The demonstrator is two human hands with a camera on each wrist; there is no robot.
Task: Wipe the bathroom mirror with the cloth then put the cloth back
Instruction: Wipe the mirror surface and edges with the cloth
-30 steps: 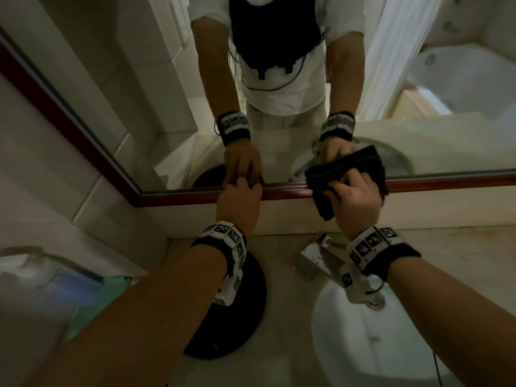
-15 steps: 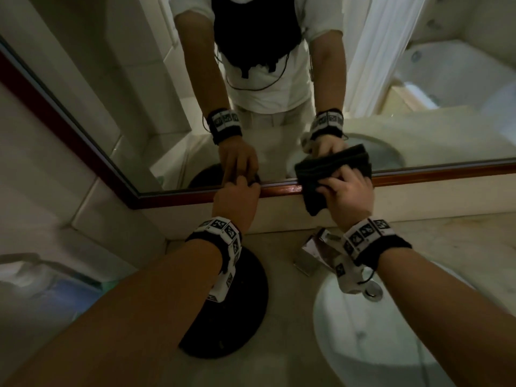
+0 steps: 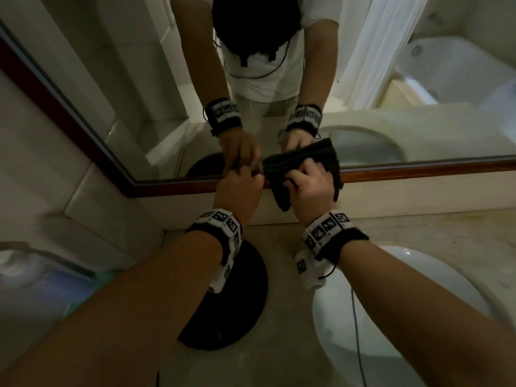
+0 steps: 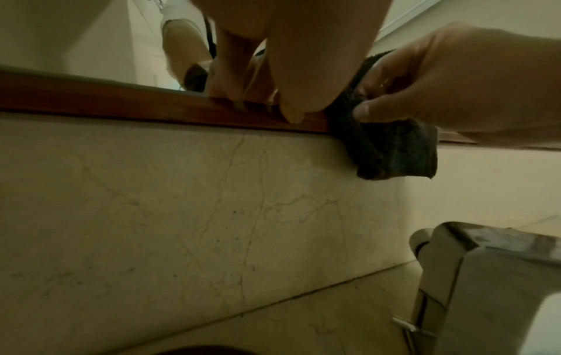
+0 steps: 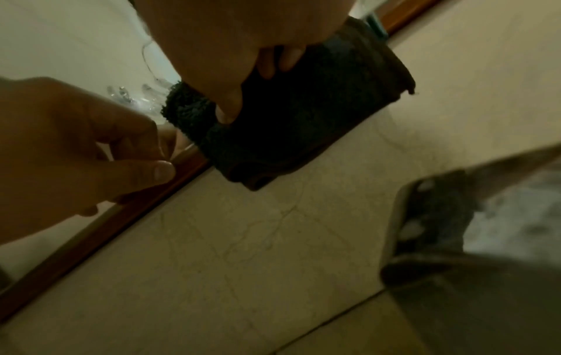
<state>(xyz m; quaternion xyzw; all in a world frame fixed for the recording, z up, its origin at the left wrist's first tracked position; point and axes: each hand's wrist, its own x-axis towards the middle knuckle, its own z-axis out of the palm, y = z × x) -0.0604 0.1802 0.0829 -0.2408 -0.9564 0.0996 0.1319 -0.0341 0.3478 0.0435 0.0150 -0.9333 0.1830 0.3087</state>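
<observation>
The mirror [image 3: 134, 88] has a red-brown wooden frame [image 3: 418, 168]. A dark folded cloth [image 3: 282, 169] lies against the glass and the frame's bottom rail, hanging a little below it. My right hand [image 3: 310, 188] grips the cloth [image 5: 303, 108], thumb and fingers curled into the fabric. My left hand [image 3: 237, 191] is just left of it, its curled fingertips resting on the bottom rail [image 4: 152, 108] and holding nothing. In the left wrist view the cloth [image 4: 388, 149] nearly touches my left thumb. The mirror reflects both hands.
Below the mirror is a pale marble backsplash [image 4: 212, 204] and countertop [image 3: 279, 358]. A white basin [image 3: 418, 317] sits under my right arm, with a chrome faucet [image 4: 485, 276] behind it. A black round object [image 3: 245, 303] lies under my left wrist. Blurred blue-green items [image 3: 55, 289] stand far left.
My right hand has slid the cloth leftward along the mirror's bottom edge, closing the gap to my left hand. The left hand has stayed on the frame.
</observation>
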